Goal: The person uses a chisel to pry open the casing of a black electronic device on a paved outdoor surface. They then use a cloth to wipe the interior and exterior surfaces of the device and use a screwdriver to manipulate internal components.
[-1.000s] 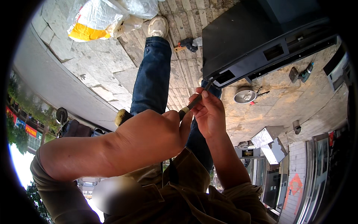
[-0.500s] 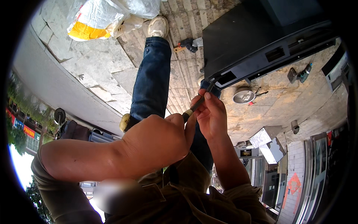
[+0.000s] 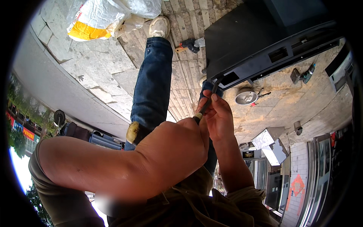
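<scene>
My left hand [image 3: 177, 145] is a closed fist around a tool with a pale yellow handle [image 3: 133, 132]. The handle's end sticks out on the left of the fist. The tool's dark metal shaft [image 3: 206, 104] comes out on the right and runs up to the lower corner of a large black metal panel [image 3: 261, 45], where its bent tip rests. My right hand [image 3: 219, 119] pinches the shaft just above the fist, thumb along it. Behind both hands stretches my leg in blue jeans [image 3: 153, 83], with a beige shoe [image 3: 159, 26].
The ground is stone slabs and brick paving. A white and yellow sack [image 3: 94, 19] lies far left. A small orange-handled tool [image 3: 187, 45] lies by the panel's corner. A metal bowl [image 3: 245, 97] and a power drill [image 3: 302, 73] sit on the ground at right.
My left fist has slid a little to the right, closer to my right hand. The tool's tip stays at the black panel's corner.
</scene>
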{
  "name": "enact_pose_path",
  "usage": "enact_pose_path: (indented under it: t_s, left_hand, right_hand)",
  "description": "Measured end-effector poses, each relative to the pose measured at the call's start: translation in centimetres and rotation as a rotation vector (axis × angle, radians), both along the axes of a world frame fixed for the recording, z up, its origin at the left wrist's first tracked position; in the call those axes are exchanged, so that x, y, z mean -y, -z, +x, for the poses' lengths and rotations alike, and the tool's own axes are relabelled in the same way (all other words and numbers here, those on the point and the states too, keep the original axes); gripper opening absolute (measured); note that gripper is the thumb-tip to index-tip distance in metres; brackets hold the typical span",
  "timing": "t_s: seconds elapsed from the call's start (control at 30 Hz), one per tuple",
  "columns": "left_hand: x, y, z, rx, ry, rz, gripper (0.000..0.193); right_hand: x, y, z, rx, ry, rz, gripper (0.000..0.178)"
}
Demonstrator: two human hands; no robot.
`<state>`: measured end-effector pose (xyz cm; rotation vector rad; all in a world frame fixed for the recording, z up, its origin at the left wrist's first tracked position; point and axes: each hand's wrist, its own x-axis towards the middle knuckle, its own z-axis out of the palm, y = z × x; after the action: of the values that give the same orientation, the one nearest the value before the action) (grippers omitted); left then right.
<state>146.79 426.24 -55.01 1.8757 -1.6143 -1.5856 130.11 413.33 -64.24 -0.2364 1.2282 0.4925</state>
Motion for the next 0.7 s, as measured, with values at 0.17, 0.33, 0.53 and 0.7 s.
enact_pose_path:
  t_s: [0.17, 0.33, 0.53, 0.7]
  left_hand:
    - [0.5, 0.3, 1.1, -0.045, 0.078, -0.009, 0.041]
    - [1.2, 0.7, 2.1, -0.157, 0.068, 0.018, 0.044]
    - [3.4, 0.9, 5.3, -0.166, 0.183, -0.005, 0.046]
    - [1.9, 0.9, 3.7, -0.090, 0.164, -0.044, 0.046]
  right_hand:
    - [0.2, 0.1, 0.1, -0.041, 0.058, 0.026, 0.024]
    - [0.2, 0.1, 0.3, -0.071, 0.107, 0.043, 0.026]
    - [0.6, 0.0, 1.3, -0.099, 0.125, 0.013, 0.028]
    - [0.1, 0.4, 0.4, -0.077, 0.159, 0.056, 0.028]
